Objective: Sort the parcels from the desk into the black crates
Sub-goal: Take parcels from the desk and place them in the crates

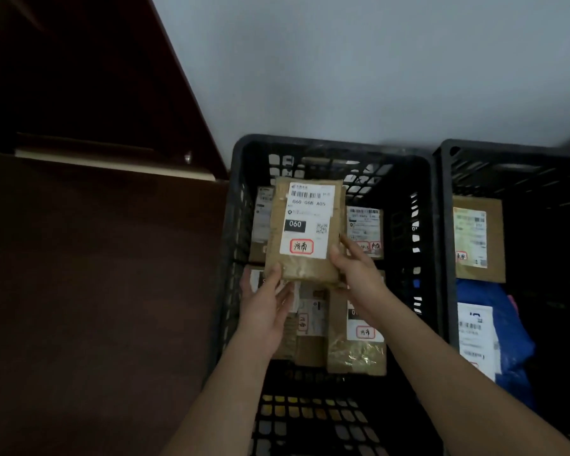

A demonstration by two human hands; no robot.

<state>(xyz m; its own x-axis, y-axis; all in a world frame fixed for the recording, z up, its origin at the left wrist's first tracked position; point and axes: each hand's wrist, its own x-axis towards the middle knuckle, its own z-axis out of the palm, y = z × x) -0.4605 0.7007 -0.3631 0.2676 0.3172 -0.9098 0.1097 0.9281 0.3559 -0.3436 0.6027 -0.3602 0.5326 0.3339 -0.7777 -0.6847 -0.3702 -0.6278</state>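
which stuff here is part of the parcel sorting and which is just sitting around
Part of the job:
held brown parcel
left hand
right hand
left black crate with parcels inside
right black crate
blue bag parcel

Just there:
dark wooden furniture
grey wall

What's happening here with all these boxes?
A person is sorting parcels into black crates. Both hands, left hand and right hand, hold a brown parcel by its near corners over the left crate, which already holds several labelled parcels. The right crate beside it holds a brown box and a blue bag.
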